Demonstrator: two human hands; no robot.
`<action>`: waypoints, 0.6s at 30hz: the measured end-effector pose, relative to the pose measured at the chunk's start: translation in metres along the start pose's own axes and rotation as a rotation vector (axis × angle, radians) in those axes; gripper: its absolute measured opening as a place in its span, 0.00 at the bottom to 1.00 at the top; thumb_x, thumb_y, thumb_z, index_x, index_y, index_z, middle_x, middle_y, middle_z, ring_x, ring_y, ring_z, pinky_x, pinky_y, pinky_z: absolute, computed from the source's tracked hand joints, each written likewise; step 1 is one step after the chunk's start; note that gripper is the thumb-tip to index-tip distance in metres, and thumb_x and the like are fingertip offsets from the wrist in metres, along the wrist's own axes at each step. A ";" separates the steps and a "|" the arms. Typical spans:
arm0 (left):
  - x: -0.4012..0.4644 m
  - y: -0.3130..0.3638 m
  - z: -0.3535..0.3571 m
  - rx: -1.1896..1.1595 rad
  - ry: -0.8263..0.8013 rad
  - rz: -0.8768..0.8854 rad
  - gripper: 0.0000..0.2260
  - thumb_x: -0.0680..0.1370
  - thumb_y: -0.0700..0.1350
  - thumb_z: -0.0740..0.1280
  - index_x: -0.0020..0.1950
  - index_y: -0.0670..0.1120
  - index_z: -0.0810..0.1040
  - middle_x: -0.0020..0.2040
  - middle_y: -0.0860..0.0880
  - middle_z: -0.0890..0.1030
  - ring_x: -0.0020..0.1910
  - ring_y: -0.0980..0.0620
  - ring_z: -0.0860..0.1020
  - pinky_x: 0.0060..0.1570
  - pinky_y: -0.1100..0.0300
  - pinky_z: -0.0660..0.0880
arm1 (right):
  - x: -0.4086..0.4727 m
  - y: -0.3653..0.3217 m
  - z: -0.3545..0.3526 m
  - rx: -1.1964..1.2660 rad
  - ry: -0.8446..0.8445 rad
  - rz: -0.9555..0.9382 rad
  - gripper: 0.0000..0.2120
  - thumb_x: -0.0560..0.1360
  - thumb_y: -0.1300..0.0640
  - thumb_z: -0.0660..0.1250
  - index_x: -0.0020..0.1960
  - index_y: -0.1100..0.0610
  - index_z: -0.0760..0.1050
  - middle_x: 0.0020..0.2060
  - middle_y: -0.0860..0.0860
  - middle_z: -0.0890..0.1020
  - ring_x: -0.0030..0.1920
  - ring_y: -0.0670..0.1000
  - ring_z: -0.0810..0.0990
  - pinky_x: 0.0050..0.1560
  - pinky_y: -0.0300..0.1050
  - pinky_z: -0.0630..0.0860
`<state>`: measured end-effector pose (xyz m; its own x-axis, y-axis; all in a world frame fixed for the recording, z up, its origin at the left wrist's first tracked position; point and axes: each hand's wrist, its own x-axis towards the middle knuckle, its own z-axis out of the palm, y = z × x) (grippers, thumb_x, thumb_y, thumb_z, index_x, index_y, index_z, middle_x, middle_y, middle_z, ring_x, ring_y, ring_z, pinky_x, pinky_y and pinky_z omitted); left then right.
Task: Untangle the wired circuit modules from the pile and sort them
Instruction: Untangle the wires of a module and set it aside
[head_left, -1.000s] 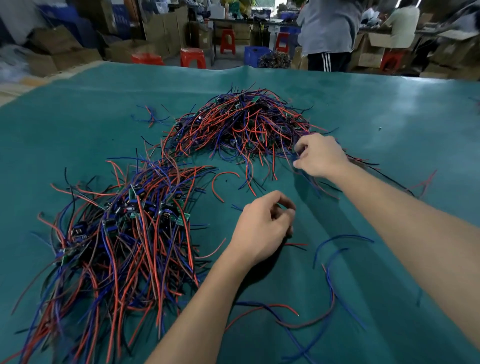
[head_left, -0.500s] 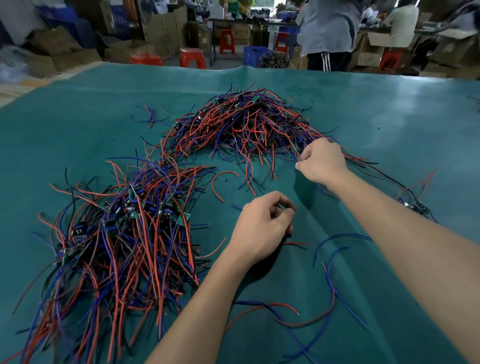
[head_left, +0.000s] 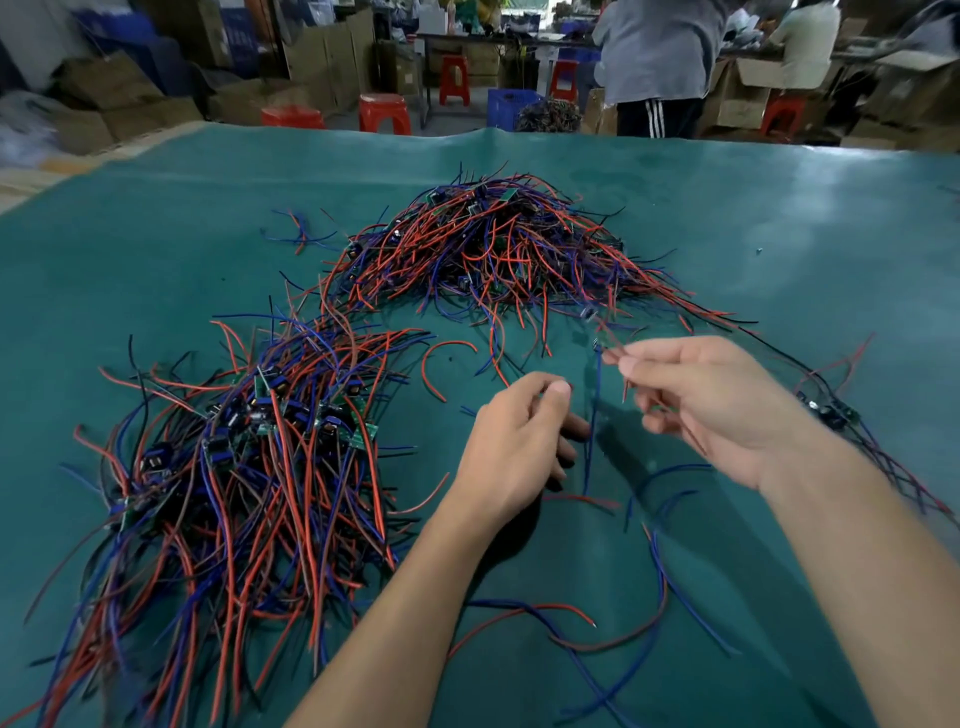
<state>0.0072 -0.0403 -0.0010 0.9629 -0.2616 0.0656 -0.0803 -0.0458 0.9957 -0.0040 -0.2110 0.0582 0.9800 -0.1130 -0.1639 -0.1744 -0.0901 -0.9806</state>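
Note:
A tangled pile (head_left: 498, 249) of red, blue and black wires with small circuit modules lies at the far centre of the green table (head_left: 156, 218). A second, laid-out heap (head_left: 244, 467) of wired modules fans out at the near left. My right hand (head_left: 711, 405) pinches thin wires drawn from the far pile, and a blue wire (head_left: 592, 415) hangs down from them. Just left of that wire, my left hand (head_left: 514, 447) has its thumb and fingers curled together; what they hold is hidden. A small module (head_left: 831, 413) on black wires lies right of my right wrist.
Loose blue and red wires (head_left: 571, 623) lie on the table between my forearms. Beyond the table's far edge stand a person (head_left: 660, 62), red stools (head_left: 384, 111), a blue crate (head_left: 511, 106) and cardboard boxes.
My right hand has pulled back from the far pile toward me, drawing wires out with it. My left hand has stayed almost in place, its fingers shifted a little.

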 end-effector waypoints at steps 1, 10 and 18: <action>0.000 0.000 0.000 -0.010 0.011 0.004 0.12 0.80 0.53 0.57 0.50 0.49 0.77 0.40 0.45 0.85 0.28 0.48 0.75 0.26 0.57 0.73 | -0.008 0.005 0.005 -0.001 -0.006 -0.015 0.06 0.79 0.66 0.67 0.52 0.62 0.83 0.29 0.48 0.76 0.27 0.43 0.71 0.25 0.36 0.67; 0.001 0.002 -0.008 0.194 0.070 0.101 0.18 0.83 0.49 0.59 0.38 0.39 0.71 0.31 0.43 0.76 0.31 0.49 0.74 0.39 0.43 0.76 | -0.029 0.031 0.041 -0.222 -0.095 -0.183 0.07 0.65 0.59 0.68 0.40 0.55 0.85 0.29 0.50 0.83 0.27 0.45 0.74 0.28 0.32 0.67; 0.000 0.001 -0.004 0.002 0.087 0.041 0.03 0.81 0.38 0.65 0.52 0.44 0.78 0.34 0.48 0.81 0.25 0.55 0.74 0.29 0.64 0.73 | -0.026 0.037 0.032 -0.514 0.079 -0.318 0.12 0.69 0.47 0.67 0.33 0.54 0.81 0.24 0.52 0.79 0.28 0.55 0.77 0.34 0.48 0.75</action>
<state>0.0086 -0.0368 0.0004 0.9776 -0.1784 0.1116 -0.1203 -0.0390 0.9920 -0.0325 -0.1796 0.0223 0.9849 -0.0735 0.1567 0.0827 -0.5954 -0.7992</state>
